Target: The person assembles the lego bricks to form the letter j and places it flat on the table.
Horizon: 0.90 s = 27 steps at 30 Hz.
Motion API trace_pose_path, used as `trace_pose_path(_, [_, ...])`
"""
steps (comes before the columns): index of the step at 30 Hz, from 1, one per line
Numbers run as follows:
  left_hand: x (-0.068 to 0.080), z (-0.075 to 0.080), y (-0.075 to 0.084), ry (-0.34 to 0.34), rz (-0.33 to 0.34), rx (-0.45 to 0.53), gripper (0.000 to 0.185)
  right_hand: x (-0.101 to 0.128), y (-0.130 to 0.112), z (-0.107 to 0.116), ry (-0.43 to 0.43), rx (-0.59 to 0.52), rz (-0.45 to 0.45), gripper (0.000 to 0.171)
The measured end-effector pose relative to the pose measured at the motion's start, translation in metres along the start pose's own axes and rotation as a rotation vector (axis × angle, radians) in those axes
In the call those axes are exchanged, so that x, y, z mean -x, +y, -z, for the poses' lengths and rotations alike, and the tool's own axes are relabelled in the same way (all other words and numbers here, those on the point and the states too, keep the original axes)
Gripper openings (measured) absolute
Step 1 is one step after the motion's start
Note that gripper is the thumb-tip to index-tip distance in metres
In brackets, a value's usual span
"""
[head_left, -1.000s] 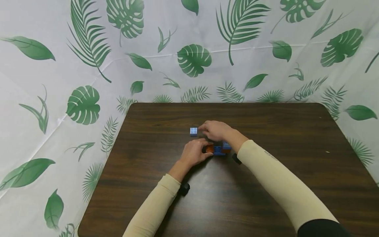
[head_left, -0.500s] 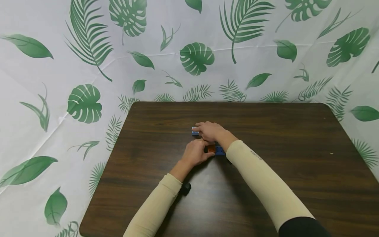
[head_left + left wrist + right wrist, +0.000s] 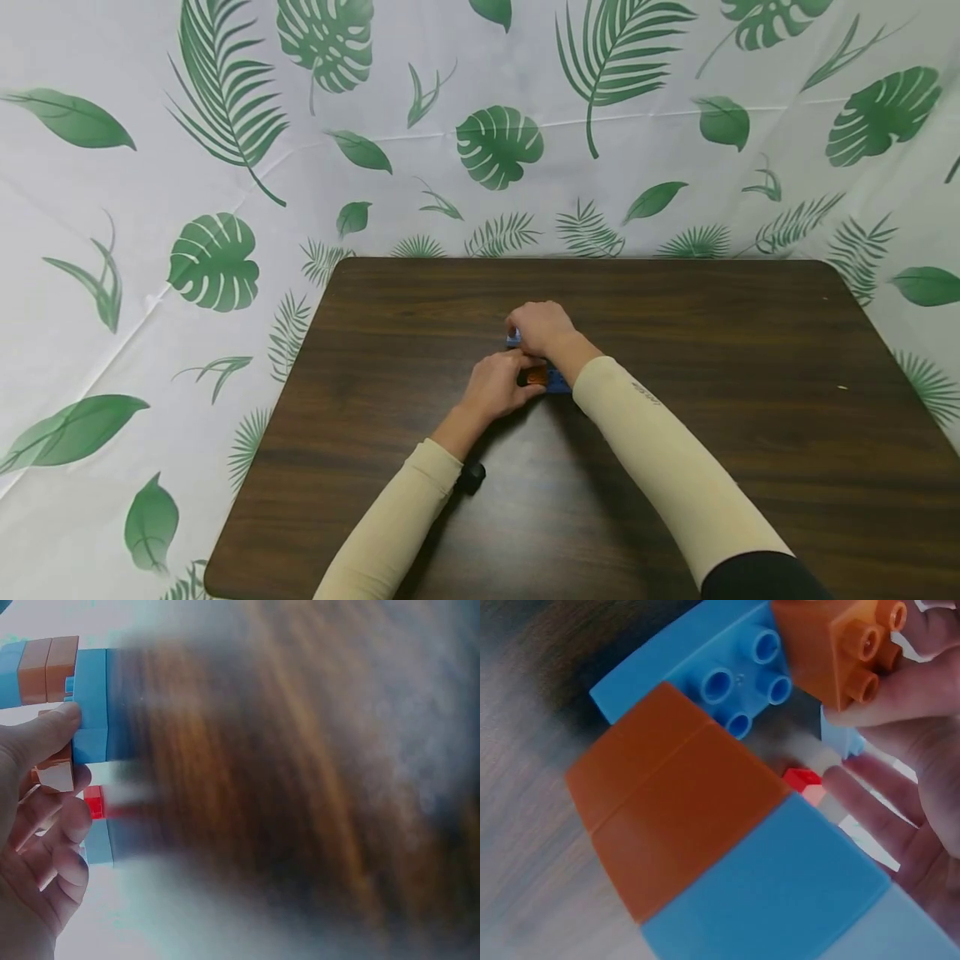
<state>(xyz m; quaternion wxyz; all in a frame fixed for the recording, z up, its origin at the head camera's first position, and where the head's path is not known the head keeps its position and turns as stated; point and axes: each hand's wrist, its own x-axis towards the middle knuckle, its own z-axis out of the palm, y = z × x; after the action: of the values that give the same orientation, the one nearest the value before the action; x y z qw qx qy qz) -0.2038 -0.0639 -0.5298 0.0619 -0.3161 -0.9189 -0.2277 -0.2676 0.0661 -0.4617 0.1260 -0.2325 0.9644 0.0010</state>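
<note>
Both hands, left hand (image 3: 495, 386) and right hand (image 3: 542, 327), meet over toy bricks (image 3: 557, 382) on the dark table (image 3: 750, 400).

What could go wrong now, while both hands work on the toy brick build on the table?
1. The right hand brings a light blue brick to the brick build; if the studs do not line up, pressing may split the stacked orange and blue bricks.
2. The left hand holds the build only from one side, so it may slide on the smooth table.
3. Both hands hide the joint in the head view.
</note>
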Motion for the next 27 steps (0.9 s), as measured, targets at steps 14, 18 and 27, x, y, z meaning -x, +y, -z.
trace_pose_path(14, [-0.002,0.000,0.003,-0.016,0.014,-0.039,0.040,0.011,0.012,0.008,0.041,-0.060,-0.044,0.023])
trace_pose_path(18, [-0.002,0.002,0.004,-0.025,0.015,-0.051,0.040,0.026,0.024,0.022,0.099,-0.196,-0.029,0.030])
trace_pose_path(27, [-0.003,0.004,0.005,-0.030,0.026,-0.041,0.040,0.078,0.059,0.043,0.200,-0.485,0.008,0.030])
